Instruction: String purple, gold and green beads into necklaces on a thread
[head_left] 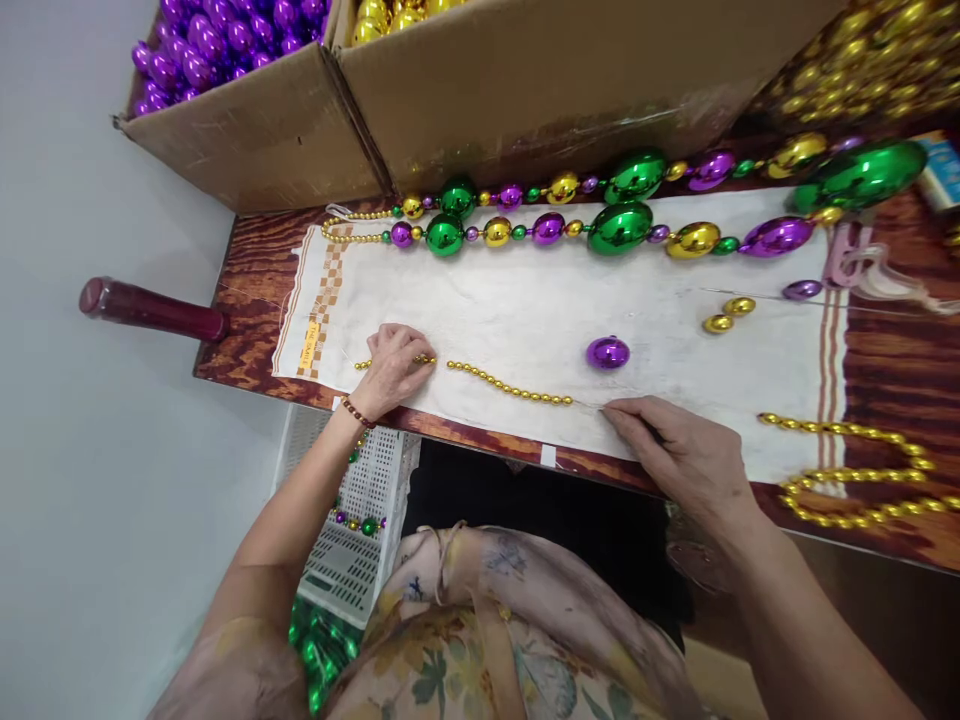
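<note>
My left hand (pixel 396 368) is closed over a strand of small gold beads, some poking out on both sides of the fingers. Between my hands a short row of gold beads (pixel 510 384) lies along the white cloth (pixel 517 300). From its right end a thin thread runs to my right hand (pixel 679 450), whose thumb and fingers pinch it; a needle there cannot be made out. A large purple bead (pixel 607 353) rests on the cloth above my right hand. Farther right lie two gold oval beads (pixel 729 314) and a smaller purple bead (pixel 802 290).
A finished-looking necklace (pixel 621 228) of green, gold and purple beads stretches along the cloth's back. Behind it stand cardboard boxes (pixel 255 140) of beads. A loop of gold beads (pixel 855 470) lies right, a maroon cylinder (pixel 154 308) left. A white crate (pixel 337 560) sits below.
</note>
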